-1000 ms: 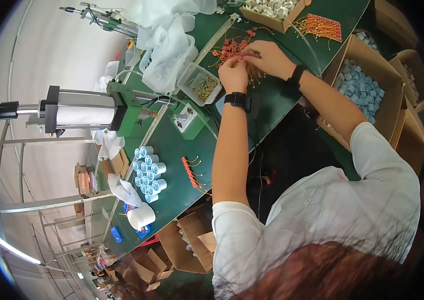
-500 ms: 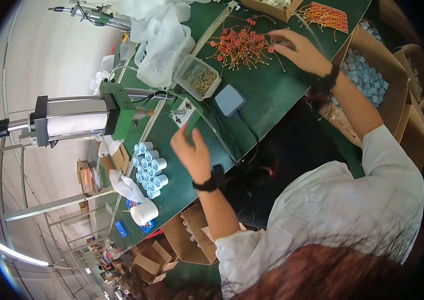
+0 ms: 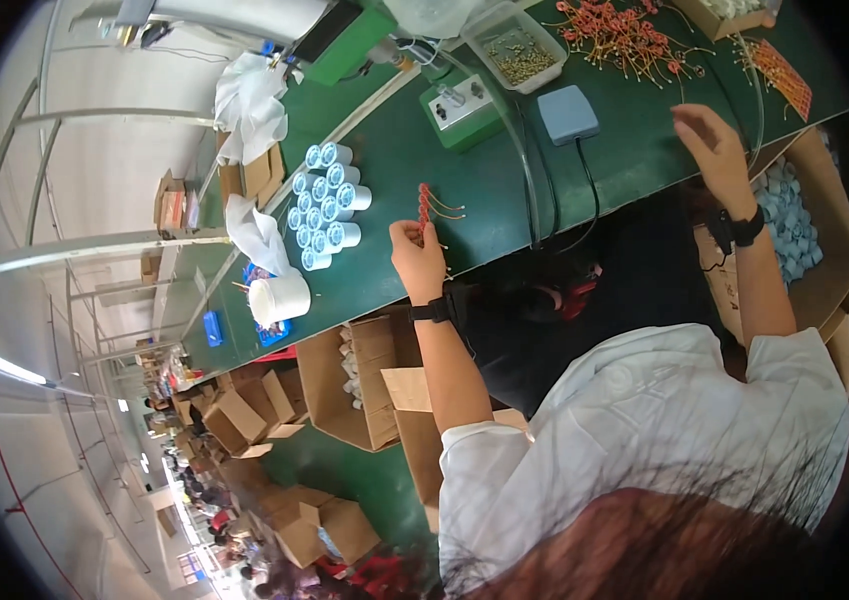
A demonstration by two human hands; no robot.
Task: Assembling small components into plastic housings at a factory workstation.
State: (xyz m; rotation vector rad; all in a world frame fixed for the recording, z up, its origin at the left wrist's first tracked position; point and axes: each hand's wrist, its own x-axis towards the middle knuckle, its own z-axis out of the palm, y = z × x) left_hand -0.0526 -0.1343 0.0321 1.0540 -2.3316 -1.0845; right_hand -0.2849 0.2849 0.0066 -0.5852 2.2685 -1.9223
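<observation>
My left hand (image 3: 416,262) is closed over the green bench, its fingers pinching a short row of red-headed wires (image 3: 425,208). Thin wire ends stick out to the right of the row. To its left stand several white cups with pale blue tops (image 3: 328,210) in a cluster. Off to the right, my right hand (image 3: 714,152) has its fingers loosely curled and apart, with nothing visible in them. It hovers just on the near side of a tangled pile of red-headed wires (image 3: 629,40).
A press (image 3: 354,45) with a small metal fixture (image 3: 461,105) stands behind the bench middle. Near it are a clear tub of brass-coloured parts (image 3: 524,62) and a grey-blue pedal-like box (image 3: 567,114) with a cable. A white tub (image 3: 279,299) sits left; a carton of pale blue pieces (image 3: 789,225) stands right.
The view has swung, shifting the bench. My left hand, bare and spread before, now grips red-headed wires beside the cups. My right hand has drawn back from the wire pile toward me.
</observation>
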